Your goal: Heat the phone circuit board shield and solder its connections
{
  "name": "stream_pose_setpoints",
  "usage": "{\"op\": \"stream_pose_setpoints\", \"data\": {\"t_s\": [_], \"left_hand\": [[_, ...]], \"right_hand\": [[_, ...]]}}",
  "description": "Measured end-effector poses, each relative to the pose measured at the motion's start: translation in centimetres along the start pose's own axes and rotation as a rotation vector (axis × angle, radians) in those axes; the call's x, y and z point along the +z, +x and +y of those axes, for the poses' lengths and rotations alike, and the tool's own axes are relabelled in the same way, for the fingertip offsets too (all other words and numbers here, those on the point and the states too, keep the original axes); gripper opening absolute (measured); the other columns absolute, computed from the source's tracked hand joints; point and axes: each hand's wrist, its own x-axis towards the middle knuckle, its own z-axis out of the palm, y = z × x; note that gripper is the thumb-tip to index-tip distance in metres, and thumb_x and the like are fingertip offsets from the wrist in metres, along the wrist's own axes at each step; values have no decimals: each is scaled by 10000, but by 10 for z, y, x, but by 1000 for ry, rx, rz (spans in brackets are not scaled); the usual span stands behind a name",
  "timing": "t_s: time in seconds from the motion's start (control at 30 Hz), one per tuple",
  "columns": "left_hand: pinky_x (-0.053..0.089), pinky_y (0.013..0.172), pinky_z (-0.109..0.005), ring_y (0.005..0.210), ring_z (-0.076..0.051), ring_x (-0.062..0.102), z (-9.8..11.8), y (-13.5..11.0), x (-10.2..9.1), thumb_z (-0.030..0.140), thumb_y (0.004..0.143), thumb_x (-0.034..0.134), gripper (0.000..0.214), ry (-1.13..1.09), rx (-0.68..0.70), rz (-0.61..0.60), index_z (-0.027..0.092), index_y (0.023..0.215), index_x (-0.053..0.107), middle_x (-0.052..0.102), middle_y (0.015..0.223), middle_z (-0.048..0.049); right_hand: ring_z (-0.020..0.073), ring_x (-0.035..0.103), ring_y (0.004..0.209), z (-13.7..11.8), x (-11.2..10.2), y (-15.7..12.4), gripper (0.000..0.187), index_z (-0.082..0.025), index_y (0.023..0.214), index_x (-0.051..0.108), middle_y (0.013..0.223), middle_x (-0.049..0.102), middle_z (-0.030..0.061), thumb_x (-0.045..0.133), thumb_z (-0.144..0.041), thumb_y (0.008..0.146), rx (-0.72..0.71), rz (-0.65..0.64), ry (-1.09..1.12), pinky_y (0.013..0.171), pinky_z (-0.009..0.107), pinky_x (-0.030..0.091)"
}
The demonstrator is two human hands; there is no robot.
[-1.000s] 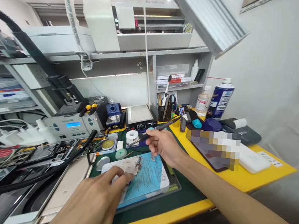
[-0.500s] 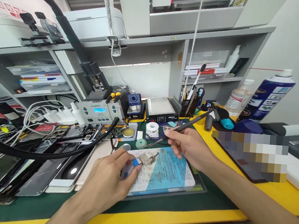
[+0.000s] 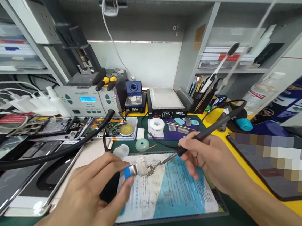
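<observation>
My left hand (image 3: 95,188) pinches the blue end (image 3: 127,172) of a small electronic part between thumb and fingers. Beyond the blue end, the part shows a silver metal section and a small metallic, board-like piece (image 3: 151,169); its exact kind is unclear. My right hand (image 3: 210,159) grips a black soldering iron (image 3: 209,128) like a pen. The iron's tip points down-left and appears to meet the metallic piece. Beneath lies a stained white-and-blue printed pad (image 3: 178,198).
Behind the pad are a green ring-shaped roll (image 3: 142,144), a solder spool (image 3: 156,124) and a round lid (image 3: 121,151). Phones (image 3: 37,187) lie at left under a black hose (image 3: 66,160). A grey station (image 3: 88,99) and a hot plate (image 3: 166,99) stand behind.
The view has moved closer and lower. The soldering iron's tip has come down from above the pad to the metallic piece. My left hand still pinches the blue end.
</observation>
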Motion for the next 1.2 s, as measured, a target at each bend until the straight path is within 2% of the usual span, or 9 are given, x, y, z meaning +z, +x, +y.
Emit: {"op": "stream_pose_setpoints", "data": {"t_s": [0.2, 0.37, 0.63, 1.0, 1.2], "left_hand": [[597, 810, -332, 925, -209, 755, -11, -15, 7, 388, 943, 682, 266, 59, -84, 75, 349, 1205, 662, 740, 1169, -12], [613, 875, -352, 947, -219, 754, -13, -18, 10, 387, 942, 660, 292, 81, -72, 93, 357, 1231, 668, 756, 1159, -9], [559, 898, -313, 975, -168, 736, -10, -16, 10, 310, 968, 669, 205, 66, -53, 145, 295, 1164, 729, 748, 1144, 12], [536, 865, -346, 971, -173, 727, -8, -16, 11, 304, 971, 675, 194, 40, -60, 150, 281, 1156, 729, 749, 1138, 2], [529, 889, -325, 975, -154, 714, -8, -15, 10, 289, 976, 678, 174, 23, -49, 139, 275, 1143, 724, 738, 1107, 9]], "right_hand": [[168, 582, 364, 6, 0, -1, 267, -232, 664, 669, 509, 594, -4, 869, -371, 771, -64, 3, -16, 315, 263, 454], [165, 565, 349, 15, 3, -4, 191, -258, 728, 692, 477, 568, -24, 856, -342, 777, -108, 98, -65, 323, 266, 444], [135, 562, 369, 12, 11, -10, 214, -232, 752, 668, 468, 598, -35, 819, -337, 863, -149, 136, -72, 366, 222, 476], [129, 564, 371, 10, 13, -9, 236, -227, 759, 674, 480, 621, -34, 845, -358, 854, -142, 164, -72, 360, 208, 476], [135, 567, 363, 9, 17, -10, 240, -225, 747, 678, 495, 640, -22, 856, -359, 836, -135, 195, -93, 355, 220, 475]]}}
